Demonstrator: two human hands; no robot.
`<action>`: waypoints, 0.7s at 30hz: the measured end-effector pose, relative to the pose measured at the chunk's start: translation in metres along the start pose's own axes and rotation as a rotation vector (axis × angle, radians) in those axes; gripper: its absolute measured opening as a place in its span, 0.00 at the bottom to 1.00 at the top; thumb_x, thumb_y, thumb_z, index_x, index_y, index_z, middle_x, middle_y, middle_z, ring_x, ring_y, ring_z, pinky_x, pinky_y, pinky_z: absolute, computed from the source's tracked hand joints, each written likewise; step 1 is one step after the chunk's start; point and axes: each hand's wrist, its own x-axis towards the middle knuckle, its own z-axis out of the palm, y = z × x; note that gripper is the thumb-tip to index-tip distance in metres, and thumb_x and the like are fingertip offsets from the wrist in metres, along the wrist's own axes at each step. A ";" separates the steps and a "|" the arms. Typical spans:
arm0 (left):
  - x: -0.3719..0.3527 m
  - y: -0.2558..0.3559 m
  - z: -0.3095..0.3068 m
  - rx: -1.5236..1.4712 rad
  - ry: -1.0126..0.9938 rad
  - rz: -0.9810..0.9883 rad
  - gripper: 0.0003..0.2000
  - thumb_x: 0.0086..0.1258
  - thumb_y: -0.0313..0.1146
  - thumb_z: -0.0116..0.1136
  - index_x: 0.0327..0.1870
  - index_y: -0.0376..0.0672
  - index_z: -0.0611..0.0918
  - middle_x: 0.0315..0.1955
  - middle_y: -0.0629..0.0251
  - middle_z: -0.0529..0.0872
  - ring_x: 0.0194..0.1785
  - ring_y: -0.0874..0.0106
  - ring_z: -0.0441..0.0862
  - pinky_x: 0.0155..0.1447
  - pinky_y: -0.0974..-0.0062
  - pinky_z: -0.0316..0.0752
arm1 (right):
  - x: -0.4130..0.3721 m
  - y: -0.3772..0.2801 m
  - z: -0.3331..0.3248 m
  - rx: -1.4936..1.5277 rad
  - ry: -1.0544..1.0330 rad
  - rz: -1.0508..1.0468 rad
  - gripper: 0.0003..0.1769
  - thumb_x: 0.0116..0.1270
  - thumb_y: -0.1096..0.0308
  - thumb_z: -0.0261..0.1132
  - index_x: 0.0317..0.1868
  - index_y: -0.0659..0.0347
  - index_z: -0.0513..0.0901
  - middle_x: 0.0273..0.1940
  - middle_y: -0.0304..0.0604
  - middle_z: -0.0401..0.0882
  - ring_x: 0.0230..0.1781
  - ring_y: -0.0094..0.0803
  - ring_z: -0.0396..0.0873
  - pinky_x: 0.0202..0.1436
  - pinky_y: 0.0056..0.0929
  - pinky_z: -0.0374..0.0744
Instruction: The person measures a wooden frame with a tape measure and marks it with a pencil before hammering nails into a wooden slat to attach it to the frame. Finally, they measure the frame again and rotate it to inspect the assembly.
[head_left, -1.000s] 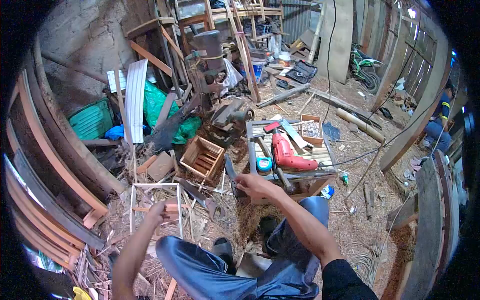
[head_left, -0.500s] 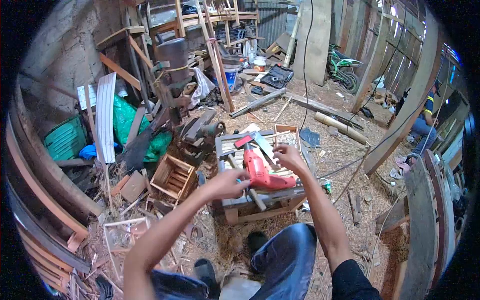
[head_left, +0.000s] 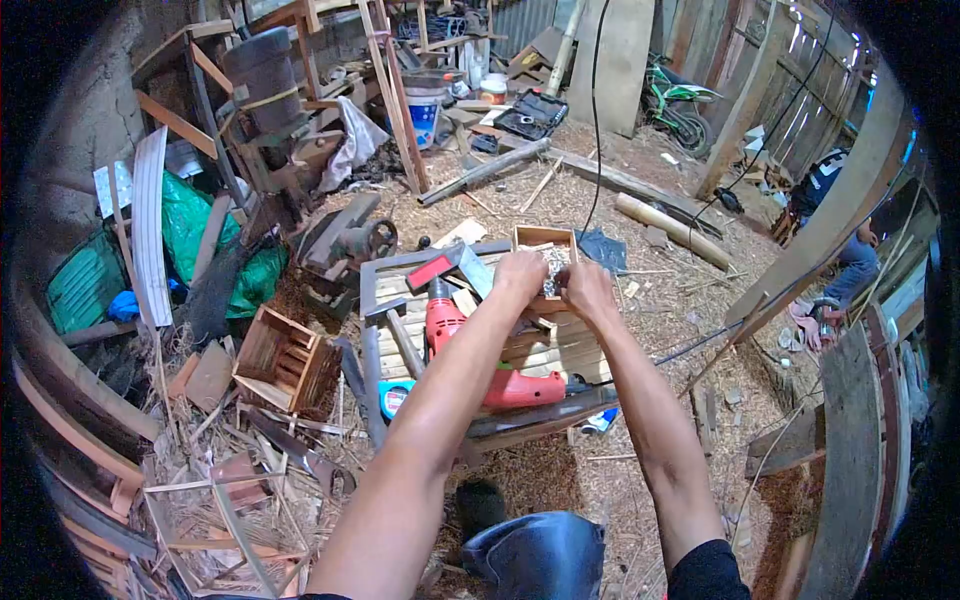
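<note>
A small wooden box point(head_left: 545, 237) holding a pile of small metal pieces, seemingly nails or screws, sits at the far side of a low slatted worktable point(head_left: 385, 270). My left hand point(head_left: 523, 277) is over its near left part, fingers curled downward, their tips hidden. At the box's right side, my right hand point(head_left: 588, 290) has its fingers closed around the edge. A red power drill point(head_left: 530, 388) lies partly behind my left forearm. Left of it are a hammer point(head_left: 405, 342), a blue tape measure point(head_left: 396, 398) and a red-handled try square point(head_left: 432, 271).
An open wooden crate point(head_left: 285, 360) stands left of the worktable, near a bench vise point(head_left: 365, 243). Wooden beams point(head_left: 640, 190) and a bamboo pole point(head_left: 675, 230) lie on the shaving-covered floor beyond. Another person point(head_left: 845, 230) sits at the far right behind a slanted post.
Both hands have moved forward from around the drill to the wooden box. The view has shifted, and the tape measure now shows beside the hammer.
</note>
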 end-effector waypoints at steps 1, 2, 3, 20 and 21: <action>0.002 0.001 0.006 0.038 0.008 -0.025 0.05 0.55 0.28 0.57 0.28 0.42 0.85 0.27 0.54 0.85 0.35 0.56 0.85 0.37 0.61 0.81 | 0.000 -0.001 0.001 -0.062 -0.017 0.024 0.10 0.53 0.70 0.59 0.32 0.56 0.87 0.30 0.58 0.82 0.35 0.53 0.82 0.41 0.47 0.78; 0.003 0.001 0.010 0.073 0.061 0.022 0.05 0.54 0.27 0.57 0.26 0.43 0.85 0.27 0.54 0.85 0.35 0.56 0.84 0.37 0.61 0.80 | 0.000 -0.002 0.005 -0.020 0.034 0.051 0.08 0.53 0.70 0.61 0.29 0.58 0.87 0.31 0.59 0.82 0.36 0.54 0.81 0.41 0.49 0.78; 0.000 0.002 0.011 0.071 0.053 0.022 0.05 0.54 0.27 0.57 0.26 0.43 0.85 0.27 0.54 0.85 0.35 0.56 0.84 0.37 0.61 0.80 | -0.003 -0.001 0.007 -0.016 0.027 0.055 0.08 0.53 0.70 0.61 0.29 0.58 0.87 0.31 0.59 0.82 0.36 0.54 0.81 0.41 0.49 0.78; -0.011 0.016 -0.010 -0.839 0.359 -0.462 0.08 0.55 0.31 0.64 0.31 0.36 0.84 0.30 0.52 0.86 0.35 0.63 0.85 0.40 0.66 0.78 | -0.009 -0.026 -0.034 0.275 -0.055 0.067 0.12 0.56 0.68 0.62 0.40 0.58 0.86 0.35 0.57 0.84 0.39 0.47 0.83 0.46 0.40 0.80; -0.012 0.018 -0.018 -0.922 0.339 -0.510 0.09 0.55 0.32 0.65 0.31 0.36 0.84 0.30 0.54 0.86 0.35 0.66 0.85 0.41 0.69 0.78 | -0.011 -0.033 -0.042 0.399 -0.099 0.105 0.12 0.56 0.66 0.65 0.39 0.59 0.86 0.34 0.56 0.84 0.38 0.45 0.84 0.45 0.38 0.80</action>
